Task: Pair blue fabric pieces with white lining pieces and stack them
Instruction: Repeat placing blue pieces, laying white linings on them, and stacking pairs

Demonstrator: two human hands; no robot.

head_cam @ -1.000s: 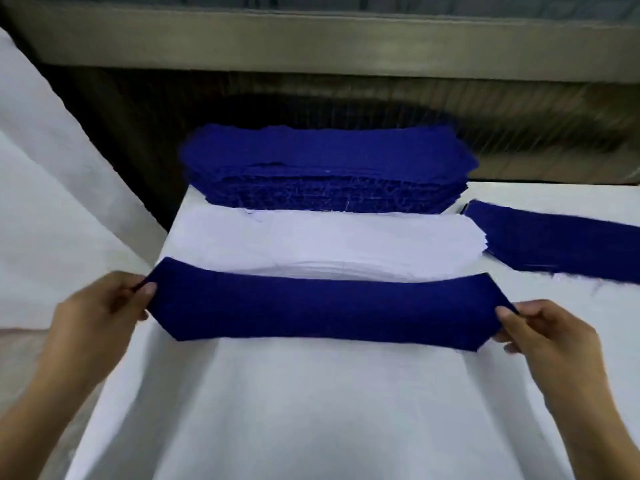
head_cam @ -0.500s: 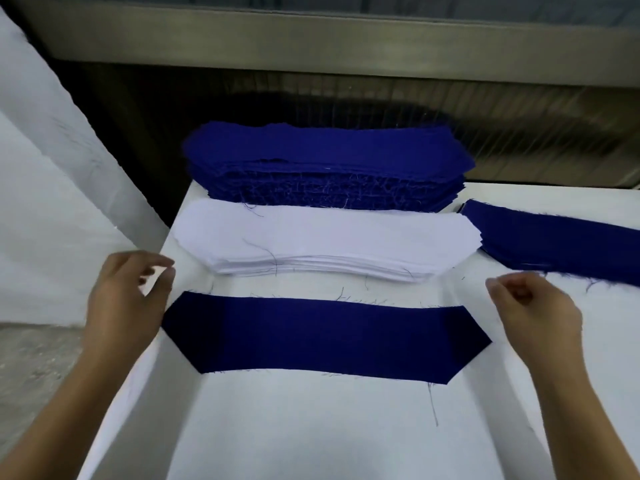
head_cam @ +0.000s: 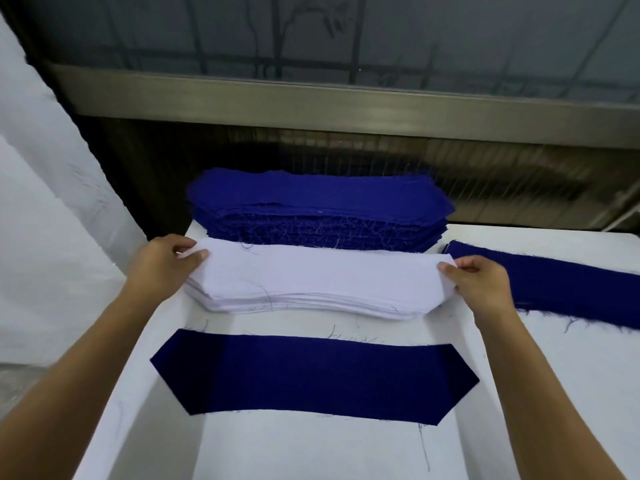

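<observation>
Two ends of white lining piece (head_cam: 322, 271) pinched: left hand (head_cam: 166, 268), right hand (head_cam: 481, 285); white table (head_cam: 311, 452), window (head_cam: 311, 39) behind.

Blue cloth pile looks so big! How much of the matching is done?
Done: one flat dark blue fabric piece lies on the white table, and a low blue fabric pile on the right may be finished pairs. In hand: the left hand and right hand pinch the top white lining piece by its ends. Left: the tall stack of blue fabric pieces behind, so lots.
</observation>
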